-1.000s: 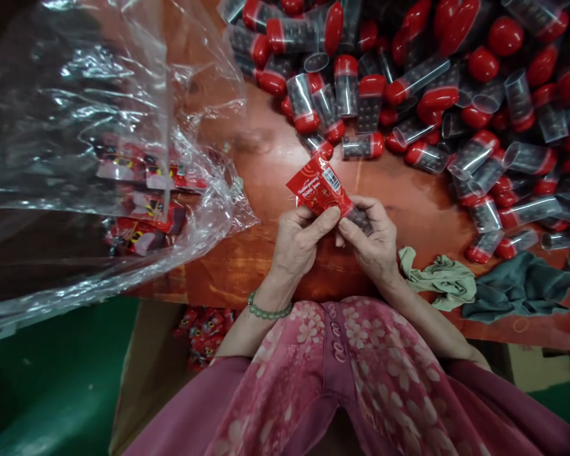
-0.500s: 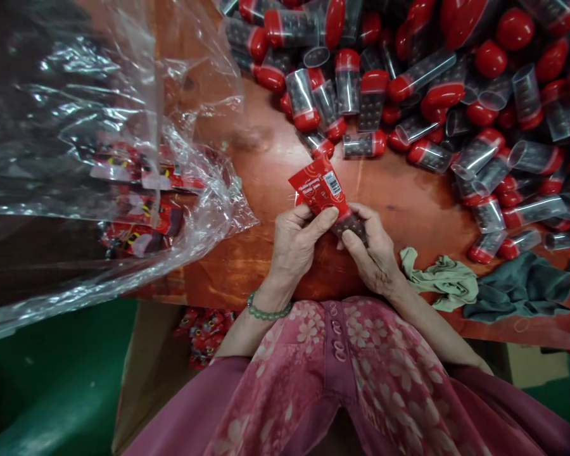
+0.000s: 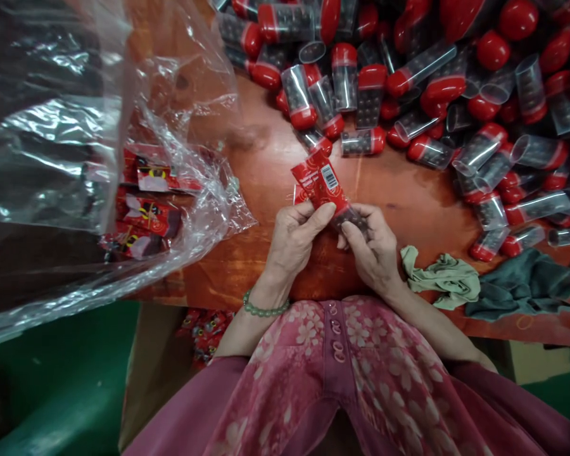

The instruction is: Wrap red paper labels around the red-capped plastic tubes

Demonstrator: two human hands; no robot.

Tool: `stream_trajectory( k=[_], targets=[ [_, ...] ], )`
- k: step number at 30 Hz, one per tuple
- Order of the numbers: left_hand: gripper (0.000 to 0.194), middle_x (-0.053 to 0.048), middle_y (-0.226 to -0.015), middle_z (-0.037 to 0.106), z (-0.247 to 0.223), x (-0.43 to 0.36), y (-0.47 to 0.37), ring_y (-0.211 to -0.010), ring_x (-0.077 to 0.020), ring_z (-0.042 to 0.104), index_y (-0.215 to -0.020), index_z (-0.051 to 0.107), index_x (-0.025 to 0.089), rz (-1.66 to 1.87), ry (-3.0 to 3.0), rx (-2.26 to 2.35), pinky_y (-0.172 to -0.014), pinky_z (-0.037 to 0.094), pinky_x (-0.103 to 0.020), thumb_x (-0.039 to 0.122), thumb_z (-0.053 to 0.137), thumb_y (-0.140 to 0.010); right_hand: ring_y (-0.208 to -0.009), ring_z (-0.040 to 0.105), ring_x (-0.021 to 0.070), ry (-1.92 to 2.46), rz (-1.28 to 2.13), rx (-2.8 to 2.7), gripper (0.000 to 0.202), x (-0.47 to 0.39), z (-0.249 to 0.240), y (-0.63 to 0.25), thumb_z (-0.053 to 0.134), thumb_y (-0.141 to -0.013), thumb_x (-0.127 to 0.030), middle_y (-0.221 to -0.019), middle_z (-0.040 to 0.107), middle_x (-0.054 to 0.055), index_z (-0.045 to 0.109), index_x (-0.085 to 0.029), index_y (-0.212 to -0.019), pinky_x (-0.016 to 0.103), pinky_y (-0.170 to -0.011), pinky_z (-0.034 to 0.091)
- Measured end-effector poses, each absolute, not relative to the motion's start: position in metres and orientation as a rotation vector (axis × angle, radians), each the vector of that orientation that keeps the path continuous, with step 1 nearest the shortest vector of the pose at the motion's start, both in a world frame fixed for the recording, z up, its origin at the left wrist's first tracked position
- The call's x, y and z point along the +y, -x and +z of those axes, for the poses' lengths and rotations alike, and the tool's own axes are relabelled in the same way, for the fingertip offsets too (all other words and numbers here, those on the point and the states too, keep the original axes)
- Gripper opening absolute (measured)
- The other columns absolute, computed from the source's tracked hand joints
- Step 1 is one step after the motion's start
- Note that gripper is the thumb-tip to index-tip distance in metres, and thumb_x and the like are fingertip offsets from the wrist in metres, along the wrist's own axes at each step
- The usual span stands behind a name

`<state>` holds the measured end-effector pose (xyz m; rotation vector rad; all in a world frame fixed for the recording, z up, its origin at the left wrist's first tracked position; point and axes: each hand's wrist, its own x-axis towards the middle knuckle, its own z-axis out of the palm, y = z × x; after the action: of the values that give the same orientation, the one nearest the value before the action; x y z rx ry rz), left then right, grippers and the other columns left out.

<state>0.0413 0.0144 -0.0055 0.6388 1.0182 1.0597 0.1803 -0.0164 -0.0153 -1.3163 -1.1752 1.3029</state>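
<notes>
Packet (image 3: 331,193) clamped in left hand (image 3: 294,239) and right hand (image 3: 374,250), barcoded end (image 3: 329,178) jutting past both thumbs (image 3: 320,218).

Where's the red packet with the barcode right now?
In the head view, the red packet is near the middle, held between the left hand and right hand, just below the red-ended clear tubes.

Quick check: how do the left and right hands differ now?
The left hand has a green bracelet at its wrist; the right hand has a bare wrist. The left hand grips the printed part of the red packet; the right hand grips its dark end. Both hold the same packet.
</notes>
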Motion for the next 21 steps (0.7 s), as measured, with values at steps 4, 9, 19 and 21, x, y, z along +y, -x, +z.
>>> stream_trajectory(
  k=[4, 9, 19, 21],
  targets=[
    [0.032, -0.001, -0.071, 0.072, -0.01, 0.013, -0.047, -0.062, -0.0123, 0.064, -0.076, 0.077, 0.018, 1.116, -0.611, 1.018, -0.067, 0.055, -0.027, 0.049, 0.084, -0.072, -0.061, 0.057, 0.0132, 1.373, 1.096, -1.253, 0.025, -0.017, -0.016, -0.176, 0.061, -0.095, -0.042, -0.075, 0.059, -0.003, 0.058, -0.026, -0.114, 0.031, -0.068, 0.052],
    [0.033, 0.0, -0.056, 0.063, -0.008, 0.014, -0.047, -0.043, -0.0106, 0.055, -0.076, 0.075, 0.016, 1.067, -0.682, 1.007, -0.049, 0.049, -0.026, 0.048, 0.078, -0.079, -0.056, 0.058, 0.0107, 1.178, 1.449, -1.058, 0.043, -0.008, -0.021, -0.175, 0.06, -0.094, -0.049, -0.078, 0.063, -0.004, 0.05, -0.028, -0.131, 0.029, -0.059, 0.052],
    [0.035, -0.004, -0.077, 0.074, -0.004, 0.019, -0.033, -0.06, -0.0143, 0.066, -0.082, 0.075, 0.018, 1.21, -0.697, 1.008, -0.057, 0.056, -0.028, 0.051, 0.082, -0.073, -0.058, 0.058, 0.01, 1.156, 1.485, -1.114, 0.04, -0.004, -0.021, -0.176, 0.059, -0.096, -0.046, -0.084, 0.065, -0.003, 0.055, -0.031, -0.132, 0.029, -0.06, 0.053],
    [0.032, -0.002, -0.071, 0.072, -0.007, 0.019, -0.035, -0.053, -0.0128, 0.063, -0.077, 0.075, 0.018, 1.219, -0.685, 1.044, -0.052, 0.054, -0.027, 0.048, 0.082, -0.074, -0.059, 0.059, 0.0109, 1.2, 1.419, -1.17, 0.039, -0.005, -0.021, -0.174, 0.058, -0.096, -0.046, -0.084, 0.064, -0.003, 0.055, -0.031, -0.132, 0.03, -0.063, 0.055]
  ],
)
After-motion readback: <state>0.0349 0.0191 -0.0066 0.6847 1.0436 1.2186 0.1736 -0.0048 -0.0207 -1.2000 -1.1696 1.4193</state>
